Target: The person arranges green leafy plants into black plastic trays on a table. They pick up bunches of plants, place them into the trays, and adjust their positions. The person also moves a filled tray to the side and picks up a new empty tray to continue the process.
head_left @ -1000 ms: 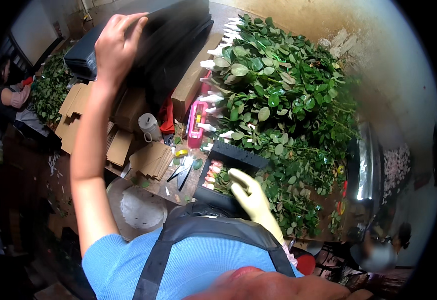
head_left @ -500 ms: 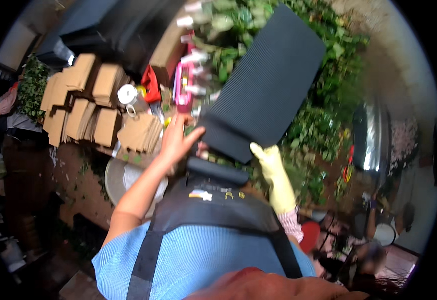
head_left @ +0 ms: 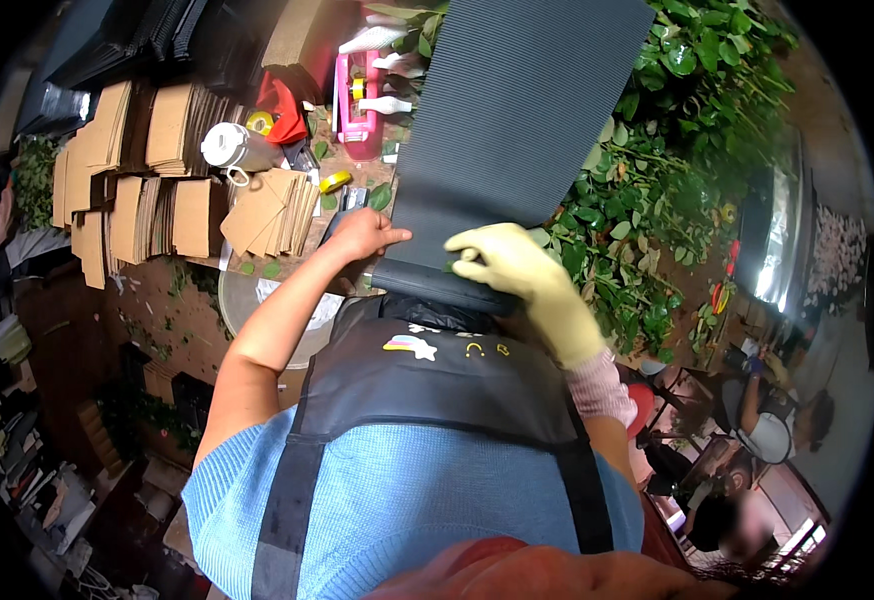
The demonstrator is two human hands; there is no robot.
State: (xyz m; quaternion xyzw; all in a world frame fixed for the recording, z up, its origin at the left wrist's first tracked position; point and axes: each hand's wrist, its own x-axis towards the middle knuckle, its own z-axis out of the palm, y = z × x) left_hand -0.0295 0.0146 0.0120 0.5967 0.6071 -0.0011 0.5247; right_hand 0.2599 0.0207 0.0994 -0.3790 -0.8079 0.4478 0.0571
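A black corrugated sheet (head_left: 512, 110) stretches away from me, with a folded strip (head_left: 447, 290) along its near end, over the spot where the flower box was. My bare left hand (head_left: 365, 234) grips the sheet's lower left edge, fingers curled over it. My right hand (head_left: 502, 262), in a yellow rubber glove, is over the lower right part of the sheet, its forefinger stretched out and the others loosely bent apart. Whether it touches the surface is unclear. The roses in the box are hidden. Just left of the sheet lies a yellow tape roll (head_left: 335, 181).
Cardboard stacks (head_left: 197, 220), a white jug (head_left: 225, 146) and a pink tape dispenser (head_left: 357, 130) fill the left of the table. Leafy stems (head_left: 697, 150) heap on the right. Black sheets (head_left: 187, 40) are stacked at upper left. Co-workers (head_left: 762, 430) work at lower right and far left.
A second ago my left hand was raised by the black stack and the rose box showed. Since then the sheet has come down over the box, and both hands are at its near end.
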